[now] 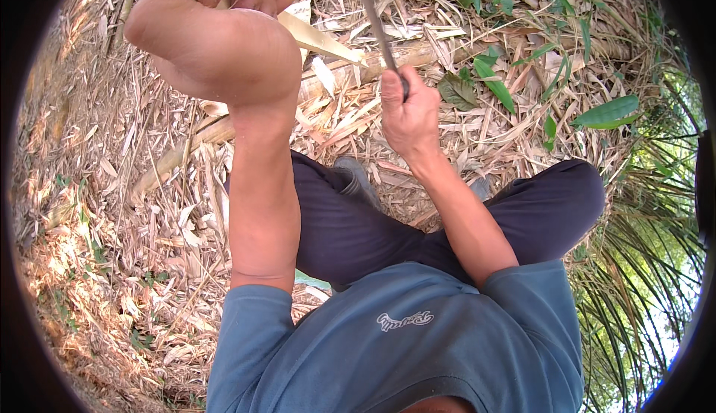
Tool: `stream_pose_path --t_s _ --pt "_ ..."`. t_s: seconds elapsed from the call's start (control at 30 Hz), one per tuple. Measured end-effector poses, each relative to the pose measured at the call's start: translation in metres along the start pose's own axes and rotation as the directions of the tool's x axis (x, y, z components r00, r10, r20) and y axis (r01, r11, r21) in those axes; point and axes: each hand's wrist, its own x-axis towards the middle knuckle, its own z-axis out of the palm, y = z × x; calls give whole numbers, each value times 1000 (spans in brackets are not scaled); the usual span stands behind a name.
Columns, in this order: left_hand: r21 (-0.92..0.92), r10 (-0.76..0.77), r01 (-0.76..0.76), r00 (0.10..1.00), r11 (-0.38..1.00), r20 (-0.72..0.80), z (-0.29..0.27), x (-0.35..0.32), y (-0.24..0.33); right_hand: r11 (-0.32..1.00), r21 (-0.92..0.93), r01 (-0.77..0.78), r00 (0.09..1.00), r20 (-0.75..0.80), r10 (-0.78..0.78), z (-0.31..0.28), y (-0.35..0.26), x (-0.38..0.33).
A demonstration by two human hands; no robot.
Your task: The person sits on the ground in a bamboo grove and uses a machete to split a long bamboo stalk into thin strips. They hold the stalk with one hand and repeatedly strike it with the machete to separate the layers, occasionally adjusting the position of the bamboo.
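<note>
Close up at the top left, my left hand (pixel 216 32) is closed with its fingers curled in. A pale strip of split wood or bamboo (pixel 324 42) runs out from behind it and seems to be in its grip; the hand hides most of it. My right hand (pixel 412 114), right of centre, is wrapped round the dark handle of a long knife (pixel 377 29). The narrow, dark blade points up and away, past the picture's top edge. Blade and strip appear apart.
Dry leaves and shavings (pixel 134 159) cover the ground. A bamboo pole (pixel 175 159) lies across it beyond my knees. Green leafy shoots (pixel 496 85) grow at the far right, and long-leaved plants (pixel 634 264) stand at the right. My legs (pixel 358 219) are bent close below the knife.
</note>
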Motion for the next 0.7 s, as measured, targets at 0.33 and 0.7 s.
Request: stream_pose_path --t_s 0.33,0.7 --pt "-16 32 -31 999 999 39 8 -3 -2 934 -159 -321 928 146 344 1 25 4" --pt "12 110 -112 990 994 85 27 -16 -11 905 -263 -333 935 30 353 18 86 17"
